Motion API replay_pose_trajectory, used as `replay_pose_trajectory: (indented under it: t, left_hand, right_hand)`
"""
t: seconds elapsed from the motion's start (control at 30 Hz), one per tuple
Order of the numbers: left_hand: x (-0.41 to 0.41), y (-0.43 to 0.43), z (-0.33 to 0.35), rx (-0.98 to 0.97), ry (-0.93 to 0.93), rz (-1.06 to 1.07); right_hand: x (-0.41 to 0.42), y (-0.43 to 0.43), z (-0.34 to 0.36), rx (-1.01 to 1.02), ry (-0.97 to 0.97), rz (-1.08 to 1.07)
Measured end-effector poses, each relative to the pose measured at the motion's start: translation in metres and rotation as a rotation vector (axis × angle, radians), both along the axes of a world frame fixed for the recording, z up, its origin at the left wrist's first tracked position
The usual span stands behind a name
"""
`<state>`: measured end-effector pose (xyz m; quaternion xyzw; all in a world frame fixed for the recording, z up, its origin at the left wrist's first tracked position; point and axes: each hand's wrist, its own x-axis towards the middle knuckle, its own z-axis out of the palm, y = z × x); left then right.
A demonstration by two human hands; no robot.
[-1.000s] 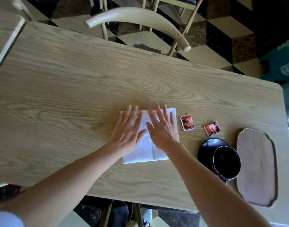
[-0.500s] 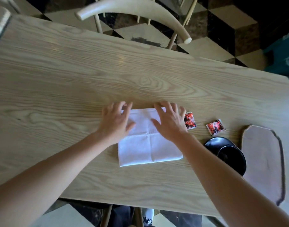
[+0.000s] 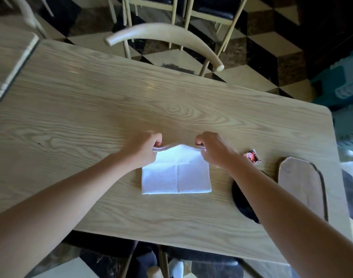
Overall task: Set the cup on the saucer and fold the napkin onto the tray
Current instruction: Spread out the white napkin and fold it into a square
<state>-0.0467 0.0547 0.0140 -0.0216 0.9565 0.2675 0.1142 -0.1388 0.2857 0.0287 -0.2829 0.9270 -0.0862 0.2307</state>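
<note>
A white napkin lies on the wooden table in front of me. My left hand pinches its far left corner and my right hand pinches its far right corner. The far edge is lifted a little off the table; the near part lies flat. To the right, a black saucer shows only as a dark rim, mostly hidden behind my right forearm. The cup is hidden. A brown wooden tray lies at the table's right end.
A small red sachet lies between the napkin and the tray. A pale wooden chair stands at the table's far side. A second table adjoins at the left. A teal object sits on the floor at the right.
Both hands went from flat on the napkin to its far corners, closed on them and raised the far edge. My right arm now covers the cup and most of the saucer.
</note>
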Motion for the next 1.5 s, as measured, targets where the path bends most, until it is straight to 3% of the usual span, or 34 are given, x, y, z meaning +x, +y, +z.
replay_pose_trajectory:
  t: [0.33, 0.57, 0.77, 0.9, 1.03, 1.23, 1.5]
  left_hand:
    - [0.089, 0.031, -0.023, -0.263, 0.199, -0.229]
    - [0.117, 0.046, -0.046, -0.316, 0.184, -0.136]
    - [0.12, 0.056, -0.034, -0.362, 0.195, -0.049]
    - [0.096, 0.063, -0.031, -0.308, 0.271, 0.003]
    - [0.076, 0.065, -0.047, -0.318, 0.162, -0.014]
    - [0.075, 0.065, -0.066, -0.326, 0.101, -0.117]
    - [0.074, 0.059, -0.072, -0.317, 0.021, -0.13]
  right_hand:
    - [0.095, 0.056, -0.015, -0.073, 0.2, 0.057]
    - [0.124, 0.068, -0.047, -0.092, 0.244, 0.016]
    - [0.13, 0.069, -0.029, -0.027, 0.168, 0.072]
    - [0.115, 0.051, -0.01, -0.121, 0.188, 0.022]
    - [0.089, 0.021, -0.024, -0.29, 0.272, -0.122]
    - [0.101, -0.002, -0.065, -0.063, 0.071, -0.113]
    - [0.131, 0.004, -0.072, 0.064, 0.035, -0.24]
